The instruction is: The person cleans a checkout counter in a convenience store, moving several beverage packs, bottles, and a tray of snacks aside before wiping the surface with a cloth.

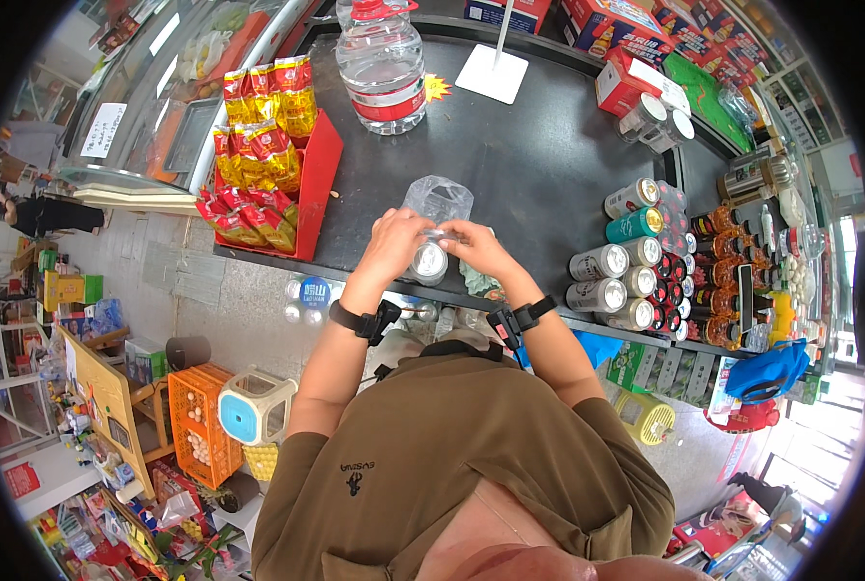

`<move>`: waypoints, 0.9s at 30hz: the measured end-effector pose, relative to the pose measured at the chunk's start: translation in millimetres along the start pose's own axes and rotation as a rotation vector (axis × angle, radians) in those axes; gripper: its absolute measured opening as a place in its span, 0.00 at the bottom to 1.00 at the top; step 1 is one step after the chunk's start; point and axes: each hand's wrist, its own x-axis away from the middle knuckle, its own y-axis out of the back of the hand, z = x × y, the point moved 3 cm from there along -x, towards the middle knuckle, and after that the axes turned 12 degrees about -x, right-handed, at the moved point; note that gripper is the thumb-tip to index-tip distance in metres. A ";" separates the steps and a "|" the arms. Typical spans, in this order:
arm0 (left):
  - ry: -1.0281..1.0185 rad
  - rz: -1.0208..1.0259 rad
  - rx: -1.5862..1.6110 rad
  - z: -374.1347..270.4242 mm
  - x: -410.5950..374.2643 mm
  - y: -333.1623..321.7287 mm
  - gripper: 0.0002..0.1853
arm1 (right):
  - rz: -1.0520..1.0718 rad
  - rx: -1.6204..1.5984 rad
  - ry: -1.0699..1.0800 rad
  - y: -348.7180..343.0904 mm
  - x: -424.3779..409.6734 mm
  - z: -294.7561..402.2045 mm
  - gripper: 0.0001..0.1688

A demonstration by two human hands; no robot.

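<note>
My left hand (395,240) and my right hand (477,245) meet near the front edge of a dark countertop (505,160). Between them, their fingertips pinch a piece of clear, crinkled plastic (440,197) that spreads out over the counter beyond the fingers. Just below the fingertips stands a silver-topped drinks can (429,263), partly covered by my left hand. Whether the plastic is joined to the can is not clear. A crumpled pale green item (480,279) lies beside my right wrist, partly hidden by it.
A red display box (321,185) of yellow-and-red packets stands left. Farther back are a large water bottle (383,76) and a white stand base (492,74). Several drinks cans (598,263) line the right, near clear jars (658,125) and amber bottles (716,276).
</note>
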 end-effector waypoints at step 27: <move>0.004 0.088 -0.109 -27.2 16.3 20.8 0.30 | 0.028 0.418 0.023 -15.7 19.6 48.9 0.39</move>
